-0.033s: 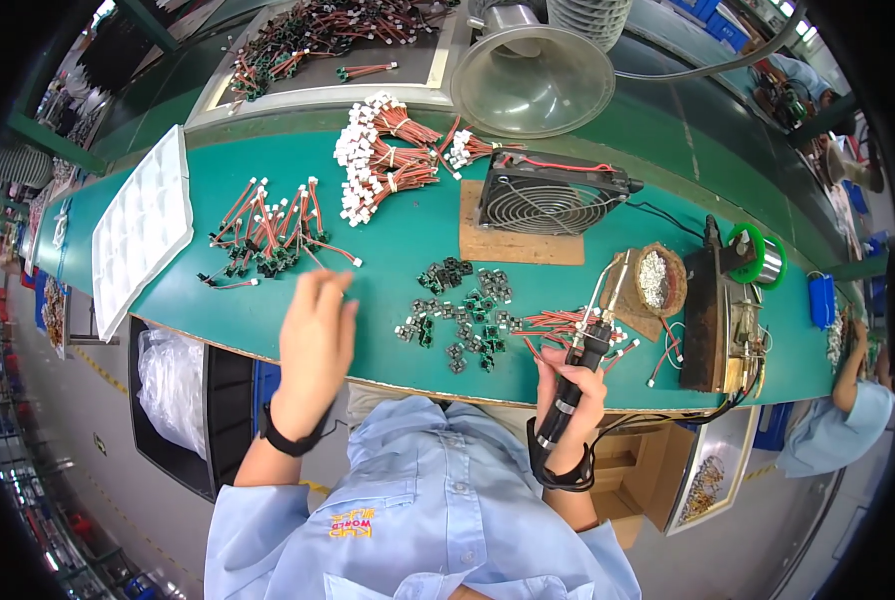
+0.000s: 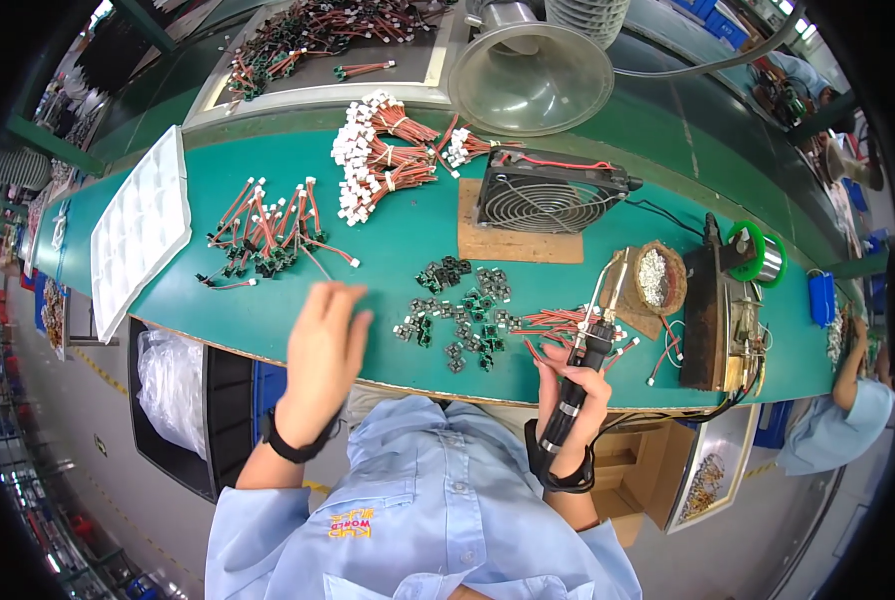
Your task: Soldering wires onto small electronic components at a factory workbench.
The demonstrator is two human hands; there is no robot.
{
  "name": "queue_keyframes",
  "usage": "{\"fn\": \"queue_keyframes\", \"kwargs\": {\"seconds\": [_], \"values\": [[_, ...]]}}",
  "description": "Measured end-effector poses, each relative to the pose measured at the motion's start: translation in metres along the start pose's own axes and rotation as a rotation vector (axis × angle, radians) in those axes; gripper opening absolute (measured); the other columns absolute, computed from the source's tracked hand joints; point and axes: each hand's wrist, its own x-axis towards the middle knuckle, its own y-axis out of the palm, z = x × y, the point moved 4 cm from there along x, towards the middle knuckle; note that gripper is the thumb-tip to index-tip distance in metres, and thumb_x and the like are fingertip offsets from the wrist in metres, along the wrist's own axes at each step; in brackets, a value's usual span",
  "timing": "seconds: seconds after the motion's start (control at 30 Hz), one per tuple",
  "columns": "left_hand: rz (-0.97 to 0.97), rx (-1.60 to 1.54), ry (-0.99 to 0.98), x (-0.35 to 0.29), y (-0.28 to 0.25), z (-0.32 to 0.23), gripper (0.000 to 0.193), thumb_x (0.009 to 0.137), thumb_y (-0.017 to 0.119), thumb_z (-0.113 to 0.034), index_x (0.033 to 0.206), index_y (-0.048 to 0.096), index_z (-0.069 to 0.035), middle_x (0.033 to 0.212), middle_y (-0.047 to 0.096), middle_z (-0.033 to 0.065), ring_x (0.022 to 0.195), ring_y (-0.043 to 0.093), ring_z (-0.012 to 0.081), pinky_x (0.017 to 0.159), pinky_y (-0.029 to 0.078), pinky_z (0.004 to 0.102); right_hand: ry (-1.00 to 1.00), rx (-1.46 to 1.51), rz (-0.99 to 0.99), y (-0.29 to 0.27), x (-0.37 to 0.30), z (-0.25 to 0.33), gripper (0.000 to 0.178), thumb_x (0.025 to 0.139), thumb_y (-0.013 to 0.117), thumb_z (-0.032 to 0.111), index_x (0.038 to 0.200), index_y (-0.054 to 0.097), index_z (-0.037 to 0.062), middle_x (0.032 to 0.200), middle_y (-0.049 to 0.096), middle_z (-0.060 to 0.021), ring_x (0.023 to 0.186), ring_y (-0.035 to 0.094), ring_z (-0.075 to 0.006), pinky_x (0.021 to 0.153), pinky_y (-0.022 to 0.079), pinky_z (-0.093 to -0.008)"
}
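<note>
My left hand [image 2: 326, 345] is over the front of the green bench, fingers stretched and thumb apart, and nothing shows in it. Just beyond its fingertips lies a loose pile of red-wired leads [image 2: 268, 235] with white connectors and small green boards. My right hand [image 2: 578, 400] grips a black soldering iron [image 2: 593, 345] with a thin feed tube, its metal end pointing away from me beside a round holder [image 2: 653, 278] of whitish bits. Between my hands lie several small green and black circuit boards [image 2: 463, 315]. Red wires [image 2: 558, 322] with white ends lie beside the iron, partly behind it.
A fan [image 2: 553, 195] stands on a brown board, below a funnel-shaped extraction hood [image 2: 533, 80]. Tied wire bundles [image 2: 383, 155] lie at the back. At left is a white tray [image 2: 143, 230]; at right, a solder spool [image 2: 758, 255] beside a dark box [image 2: 703, 320]. Another person works far right.
My left hand has moved slightly right and toward me, away from the pile of leads. The right hand keeps the soldering iron in nearly the same place.
</note>
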Motion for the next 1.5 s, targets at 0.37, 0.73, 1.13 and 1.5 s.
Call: {"fn": "queue_keyframes", "kwargs": {"seconds": [0.37, 0.73, 1.13, 1.5], "values": [[0.023, -0.13, -0.054, -0.014, 0.021, -0.006, 0.02, 0.075, 0.064, 0.0, 0.092, 0.055, 0.001, 0.083, 0.053, 0.0112, 0.069, 0.055, 0.0212, 0.059, 0.043, 0.0292, 0.444, 0.422, 0.127, -0.019, 0.016, 0.018, 0.035, 0.082, 0.058, -0.009, 0.105, 0.036, 0.0054, 0.087, 0.06, -0.0144, 0.079, 0.063, -0.0214, 0.074, 0.051, -0.0325], [-0.083, -0.095, -0.044, -0.005, 0.013, -0.008, 0.014, 0.078, 0.064, 0.0, 0.087, 0.053, 0.001, 0.073, 0.058, 0.0083, 0.062, 0.055, 0.0149, 0.058, 0.043, 0.0274, 0.142, 0.018, 0.019, -0.018, 0.025, 0.007, 0.03, 0.08, 0.059, -0.011, 0.099, 0.041, 0.0034, 0.086, 0.062, -0.0137, 0.08, 0.065, -0.0229, 0.073, 0.051, -0.03], [0.242, -1.004, -0.124, -0.006, 0.028, -0.064, 0.013, 0.08, 0.059, 0.003, 0.093, 0.06, 0.001, 0.087, 0.059, 0.0093, 0.076, 0.058, 0.016, 0.071, 0.046, 0.0259, 0.242, 0.416, 0.151, -0.021, 0.022, 0.026, 0.037, 0.079, 0.058, -0.013, 0.103, 0.037, 0.0043, 0.094, 0.062, -0.0185, 0.085, 0.065, -0.0253, 0.074, 0.053, -0.0321], [0.276, -0.54, 0.222, -0.012, 0.029, -0.082, 0.018, 0.079, 0.061, 0.003, 0.096, 0.062, 0.001, 0.098, 0.06, 0.0123, 0.085, 0.059, 0.0197, 0.074, 0.046, 0.029, 0.404, 0.61, 0.209, -0.016, 0.019, 0.03, 0.038, 0.08, 0.057, -0.012, 0.106, 0.035, 0.0057, 0.087, 0.057, -0.0134, 0.08, 0.064, -0.0211, 0.073, 0.054, -0.033]]}}
